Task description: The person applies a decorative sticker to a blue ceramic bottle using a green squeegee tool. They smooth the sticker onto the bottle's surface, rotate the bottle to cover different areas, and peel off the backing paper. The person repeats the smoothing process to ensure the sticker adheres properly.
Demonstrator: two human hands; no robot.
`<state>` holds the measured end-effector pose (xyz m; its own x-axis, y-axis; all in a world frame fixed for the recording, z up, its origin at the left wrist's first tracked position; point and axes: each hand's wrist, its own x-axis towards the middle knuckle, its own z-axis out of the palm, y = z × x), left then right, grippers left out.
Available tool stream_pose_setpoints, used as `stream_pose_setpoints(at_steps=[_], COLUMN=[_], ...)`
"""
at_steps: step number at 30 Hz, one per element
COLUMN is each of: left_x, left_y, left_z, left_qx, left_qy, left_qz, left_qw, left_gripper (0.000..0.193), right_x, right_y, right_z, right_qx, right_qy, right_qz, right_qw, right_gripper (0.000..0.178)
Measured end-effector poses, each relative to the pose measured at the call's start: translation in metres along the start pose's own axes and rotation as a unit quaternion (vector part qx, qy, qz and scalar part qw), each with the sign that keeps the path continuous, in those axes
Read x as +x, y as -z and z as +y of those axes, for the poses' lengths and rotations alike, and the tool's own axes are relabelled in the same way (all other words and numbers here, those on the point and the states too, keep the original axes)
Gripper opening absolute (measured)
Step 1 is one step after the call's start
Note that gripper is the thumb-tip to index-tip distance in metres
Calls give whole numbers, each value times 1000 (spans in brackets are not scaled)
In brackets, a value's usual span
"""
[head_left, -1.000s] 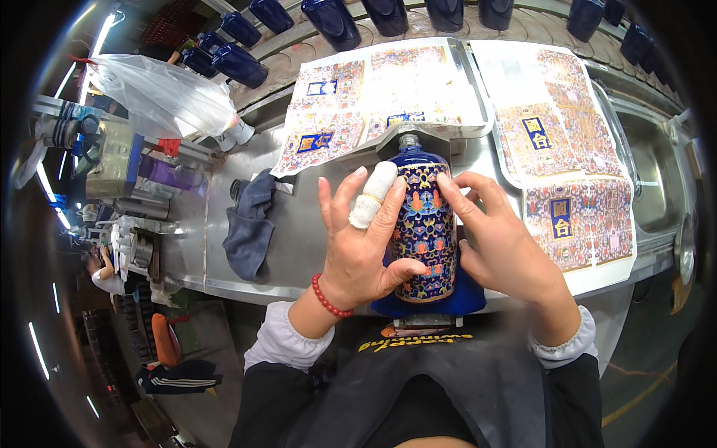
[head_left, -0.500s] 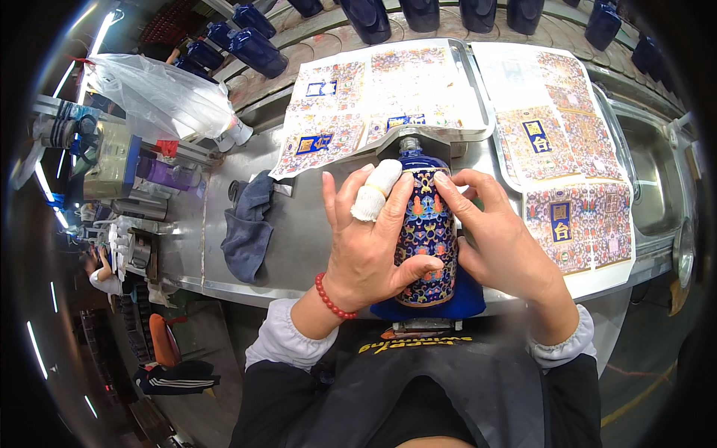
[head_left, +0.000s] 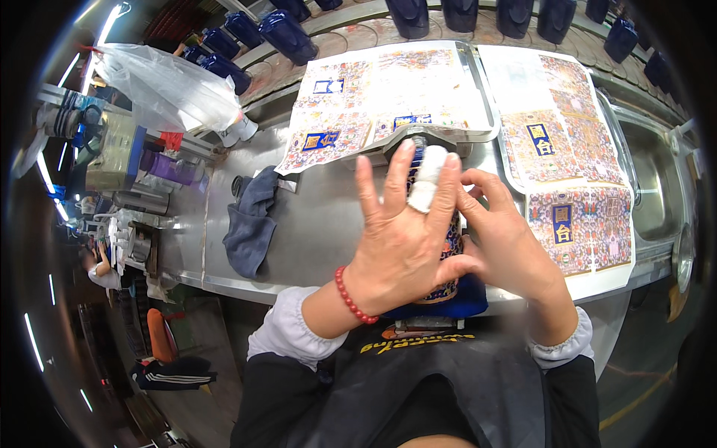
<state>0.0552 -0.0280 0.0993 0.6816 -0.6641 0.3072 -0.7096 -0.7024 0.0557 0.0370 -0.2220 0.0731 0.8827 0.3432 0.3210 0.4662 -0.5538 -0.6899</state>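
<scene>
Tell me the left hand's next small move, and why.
Probably slide the left hand leftward: it lies across the bottle, hiding much of its pattern, while the right hand is at the bottle's right side.

Factory workshop. Conveyor (head_left: pixel 345 43) with row of blue bottles (head_left: pixel 515 16) beyond left grip (head_left: pixel 403 250); patterned sheets (head_left: pixel 343 97) just ahead of it; steel tabletop (head_left: pixel 317 224) below; steel sink (head_left: pixel 648 179) well to right; strip light (head_left: pixel 104 36), another worker (head_left: pixel 108 275) far left.

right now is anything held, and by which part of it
Cannot tell for sure: the left hand is spread over the patterned bottle, the right hand is at its right side.
</scene>
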Motion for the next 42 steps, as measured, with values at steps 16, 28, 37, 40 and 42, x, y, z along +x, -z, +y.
stream_pose_setpoints(at_steps=[16, 28, 37, 40, 42], left_x=[-25, -22, -31, -35, -41], left_y=[-6, 0, -11, -8, -5], left_z=[-16, -11, 6, 8, 8], left_qx=[-43, -148, -33, -74, -82], left_qy=[67, 82, 61, 82, 93], left_qz=[39, 71, 13, 32, 26], left_qw=[996, 983, 997, 993, 992], left_gripper=[100, 114, 115, 114, 113], right_x=[-5, -7, -8, -11, -15], right_y=[-3, -3, -5, -1, 0], right_z=[3, 3, 0, -4, -7], right_qx=[30, -7, 6, -3, -6], right_qy=[-7, 24, 12, 17, 1], right_qz=[-5, 14, 6, 4, -6], right_qw=[1000, 1000, 1000, 1000, 1000], right_gripper=[76, 78, 76, 75, 75])
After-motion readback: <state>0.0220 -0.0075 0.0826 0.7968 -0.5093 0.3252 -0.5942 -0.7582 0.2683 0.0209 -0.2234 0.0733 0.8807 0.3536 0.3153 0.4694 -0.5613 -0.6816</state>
